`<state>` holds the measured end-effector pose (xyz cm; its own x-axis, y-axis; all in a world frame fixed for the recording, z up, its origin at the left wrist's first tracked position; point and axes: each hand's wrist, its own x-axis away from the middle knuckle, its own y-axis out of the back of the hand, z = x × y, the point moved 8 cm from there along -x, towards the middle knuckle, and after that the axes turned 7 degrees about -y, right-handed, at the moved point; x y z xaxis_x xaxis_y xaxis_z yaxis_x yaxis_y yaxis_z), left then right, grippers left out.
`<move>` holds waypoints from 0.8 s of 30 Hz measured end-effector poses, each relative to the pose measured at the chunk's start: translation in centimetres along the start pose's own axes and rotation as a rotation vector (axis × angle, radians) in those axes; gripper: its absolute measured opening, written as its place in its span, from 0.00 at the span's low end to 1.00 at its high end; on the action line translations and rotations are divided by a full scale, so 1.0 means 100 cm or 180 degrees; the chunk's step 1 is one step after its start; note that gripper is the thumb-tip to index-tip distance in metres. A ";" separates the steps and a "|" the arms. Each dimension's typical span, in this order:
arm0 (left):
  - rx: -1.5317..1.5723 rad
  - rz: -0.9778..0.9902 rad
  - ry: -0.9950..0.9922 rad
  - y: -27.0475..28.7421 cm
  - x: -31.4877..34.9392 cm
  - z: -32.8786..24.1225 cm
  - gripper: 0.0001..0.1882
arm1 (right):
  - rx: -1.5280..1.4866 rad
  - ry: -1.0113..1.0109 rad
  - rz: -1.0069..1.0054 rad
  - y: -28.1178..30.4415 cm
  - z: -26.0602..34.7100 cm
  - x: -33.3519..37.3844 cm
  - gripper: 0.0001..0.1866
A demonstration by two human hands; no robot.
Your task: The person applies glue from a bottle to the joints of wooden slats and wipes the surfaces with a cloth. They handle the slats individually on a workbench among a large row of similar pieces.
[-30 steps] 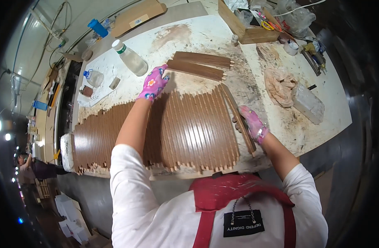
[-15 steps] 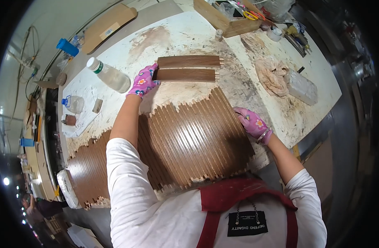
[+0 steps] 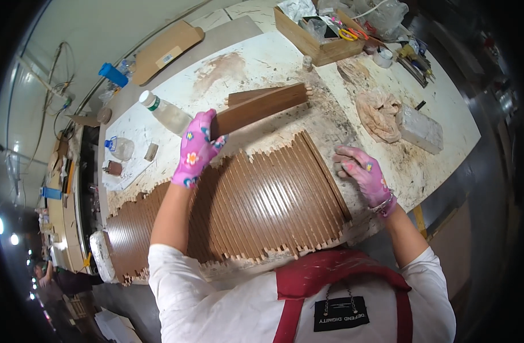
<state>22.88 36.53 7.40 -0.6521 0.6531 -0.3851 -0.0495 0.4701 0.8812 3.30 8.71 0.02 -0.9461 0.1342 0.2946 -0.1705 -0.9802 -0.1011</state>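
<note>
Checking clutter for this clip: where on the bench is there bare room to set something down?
Bare bench lies between the plastic bottle and the wooden box, and at the right edge past the pale block. The near side is filled by the row of brown strips; the far right corner is crowded with small items. The left hand holds a strip bundle.

a clear plastic bottle (image 3: 166, 113) lies near a crumpled rag (image 3: 378, 113), a wooden box (image 3: 319, 35) behind them.

Single head-worn fisheye view, looking steeply down, close over the workbench (image 3: 262, 63)
</note>
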 end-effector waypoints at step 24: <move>0.0927 -0.1570 0.1083 0.052 0.194 -0.184 0.39 | -0.2347 -0.0793 0.1348 -0.087 0.009 0.002 0.05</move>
<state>-3.94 40.76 9.55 -0.8101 0.1192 -0.5741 -0.2279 0.8381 0.4956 4.87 17.14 1.79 -0.8972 -0.3386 0.2834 -0.0349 -0.5853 -0.8101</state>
